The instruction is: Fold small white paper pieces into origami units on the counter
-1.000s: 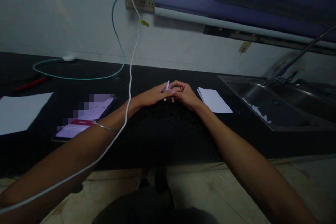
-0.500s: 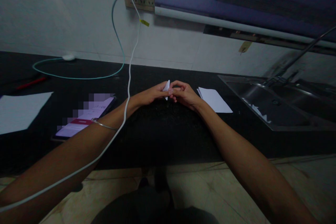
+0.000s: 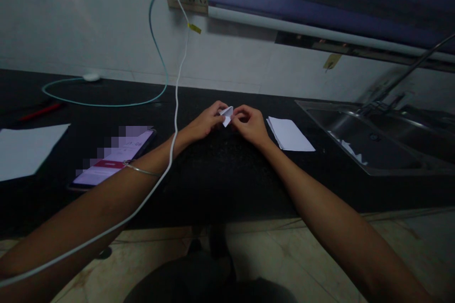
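Note:
Both my hands meet over the middle of the black countertop (image 3: pixel 220 175). My left hand (image 3: pixel 204 120) and my right hand (image 3: pixel 250 125) each pinch one side of a small folded white paper piece (image 3: pixel 226 114), held a little above the counter. Fingers of both hands are closed on it. A white cable (image 3: pixel 174 123) hangs from the wall socket and drapes over my left forearm, which wears a thin bangle (image 3: pixel 140 169).
A small stack of white paper (image 3: pixel 289 135) lies right of my right hand. A lit phone (image 3: pixel 113 156) sits left, a white sheet (image 3: pixel 26 149) further left. A steel sink (image 3: pixel 369 144) with a tap is at right. A teal cable (image 3: pixel 106 103) and a red pen (image 3: pixel 37 112) lie at the back left.
The paper piece has turned from edge-on and upright to a flatter, wider shape between my fingertips. Both hands have shifted slightly up and away from me.

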The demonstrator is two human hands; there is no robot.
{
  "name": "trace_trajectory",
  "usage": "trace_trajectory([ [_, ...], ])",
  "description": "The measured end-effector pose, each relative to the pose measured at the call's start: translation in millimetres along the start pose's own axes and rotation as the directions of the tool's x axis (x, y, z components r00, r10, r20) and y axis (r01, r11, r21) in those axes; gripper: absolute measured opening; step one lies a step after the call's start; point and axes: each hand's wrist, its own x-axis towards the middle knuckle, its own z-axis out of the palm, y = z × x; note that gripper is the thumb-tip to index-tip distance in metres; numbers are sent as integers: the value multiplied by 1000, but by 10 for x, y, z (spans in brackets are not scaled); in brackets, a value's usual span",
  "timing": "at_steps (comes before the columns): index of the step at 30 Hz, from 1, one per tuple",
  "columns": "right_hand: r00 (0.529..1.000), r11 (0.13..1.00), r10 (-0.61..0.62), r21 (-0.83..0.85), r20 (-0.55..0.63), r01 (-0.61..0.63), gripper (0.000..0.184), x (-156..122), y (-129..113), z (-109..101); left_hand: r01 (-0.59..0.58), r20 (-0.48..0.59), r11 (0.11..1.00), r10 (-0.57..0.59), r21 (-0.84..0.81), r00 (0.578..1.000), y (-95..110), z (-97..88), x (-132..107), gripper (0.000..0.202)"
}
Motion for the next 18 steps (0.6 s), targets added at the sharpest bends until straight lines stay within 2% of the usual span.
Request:
trace_trajectory([
  [2,997,998,-46,-40,-59,43,16,-2,-12,-2,79,-57,997,-79,-7,995,-1,5,23,29],
  [4,993,996,-75,-51,-93,71,16,-7,-35,-7,152,-62,988,-154,-35,986,2,-2,47,22],
  [7,989,995,-84,-64,-123,77,18,-20,-83,-20,223,51,970,-219,-100,974,20,-36,65,26],
  [12,989,995,-81,-60,-125,74,20,-59,-182,-34,280,277,922,-205,-268,939,70,-78,44,62],
  [15,993,997,-79,-32,-84,77,20,-87,-228,-23,304,339,906,-199,-294,920,67,-54,42,72],
  [18,994,995,-95,-14,-49,95,19,-102,-242,-9,339,336,881,-225,-331,914,43,-23,44,65],
])
